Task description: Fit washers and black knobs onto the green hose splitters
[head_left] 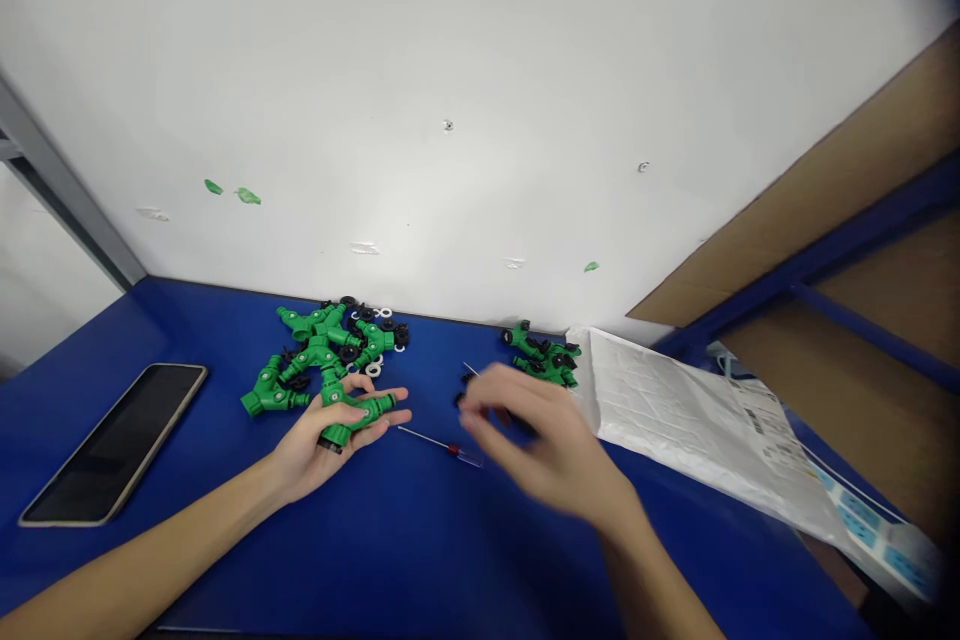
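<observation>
Head camera view, looking down over a blue surface (pixel 405 560) that meets a white wall (pixel 465 100) along its far edge. The left hand (pixel 322 445) sits left of centre, its grip closed loosely around a green plastic Y-shaped hose splitter (pixel 360 415). The splitter lies across the palm, with a black-ended leg showing below the fingers. The right hand (pixel 532 440) is blurred by movement just right of centre, its fingers bunched together, and I cannot tell whether that grip holds anything. Small black pieces (pixel 460 398) show just beside its fingertips. Between the two hands, a slim screwdriver (pixel 442 447) with a red band and a clear handle lies on the surface, its thin shaft pointing toward the left hand. Along the far edge, a heap of green splitters (pixel 322 345) mixed with black rings and white washers (pixel 373 370) sits left of centre, and a smaller heap of green splitters (pixel 541 357) sits right of centre. A dark smartphone (pixel 112 445) lies screen up near the left edge, and a white padded mailer (pixel 697 420) with a printed label rests across the right side.
</observation>
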